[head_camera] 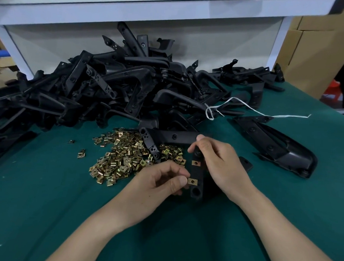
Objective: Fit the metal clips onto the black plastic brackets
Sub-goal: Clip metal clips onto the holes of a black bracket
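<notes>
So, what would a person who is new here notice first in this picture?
Probably the big pile of black brackets across the back of the green table. Next, the heap of brass-coloured clips shining in front of it, left of centre. In the foreground, the right hand holds one bracket while the left hand pinches a clip against its edge.

A white string (290,116) lies near the right edge of the green table (46,194), a white shelf (152,9) spans its far edge, and cardboard boxes (318,48) stand beyond the far-right corner.
</notes>
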`<move>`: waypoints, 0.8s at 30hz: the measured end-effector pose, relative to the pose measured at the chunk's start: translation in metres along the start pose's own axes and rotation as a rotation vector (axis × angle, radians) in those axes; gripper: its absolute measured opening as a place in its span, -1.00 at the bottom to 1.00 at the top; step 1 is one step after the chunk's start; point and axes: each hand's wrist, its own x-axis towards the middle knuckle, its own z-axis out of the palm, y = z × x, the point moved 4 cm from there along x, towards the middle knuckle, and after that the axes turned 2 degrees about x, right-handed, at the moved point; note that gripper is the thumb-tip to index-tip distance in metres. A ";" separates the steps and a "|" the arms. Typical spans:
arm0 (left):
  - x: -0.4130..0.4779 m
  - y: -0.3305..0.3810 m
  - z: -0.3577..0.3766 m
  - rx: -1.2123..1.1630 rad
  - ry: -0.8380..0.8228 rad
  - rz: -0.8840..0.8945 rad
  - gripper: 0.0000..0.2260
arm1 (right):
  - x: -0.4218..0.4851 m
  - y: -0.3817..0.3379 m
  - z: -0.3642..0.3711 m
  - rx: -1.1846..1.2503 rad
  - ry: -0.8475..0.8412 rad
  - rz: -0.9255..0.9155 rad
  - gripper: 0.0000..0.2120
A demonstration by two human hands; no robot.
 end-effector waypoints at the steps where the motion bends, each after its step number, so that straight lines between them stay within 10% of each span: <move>1: 0.000 0.000 0.000 -0.004 0.002 0.001 -0.86 | 0.000 0.000 0.001 -0.003 -0.007 0.001 -0.57; 24: 0.000 -0.001 0.003 0.063 0.032 0.023 -0.91 | 0.001 0.000 0.004 -0.082 -0.014 -0.004 -0.65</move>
